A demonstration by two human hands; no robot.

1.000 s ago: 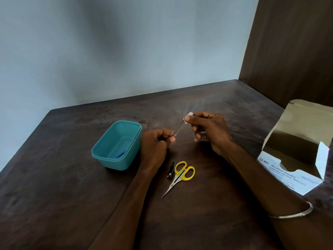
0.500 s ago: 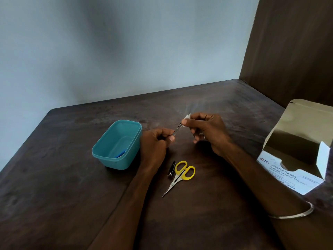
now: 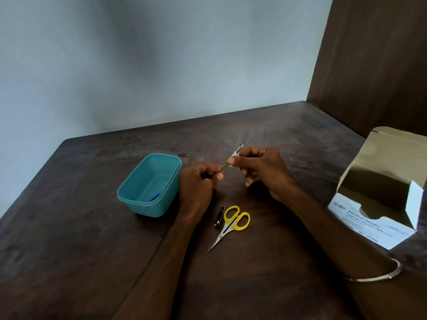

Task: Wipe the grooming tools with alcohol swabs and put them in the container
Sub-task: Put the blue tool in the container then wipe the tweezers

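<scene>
The left hand [image 3: 198, 181] is pinching the tweezers' [image 3: 233, 158] base; the right hand [image 3: 261, 169] is pinching a swab [image 3: 233, 154] mid-shaft, tip slanting up-right, away from the tub [image 3: 150, 184].

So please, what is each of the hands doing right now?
Left hand: closed, pinching the lower end of the thin metal tool.
Right hand: closed, pinching a white swab around that tool.

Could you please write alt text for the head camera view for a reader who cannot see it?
Above a dark table, the left hand holds a slim metal tool while the right hand pinches a white swab around it, between a teal container and an open swab box.
</scene>
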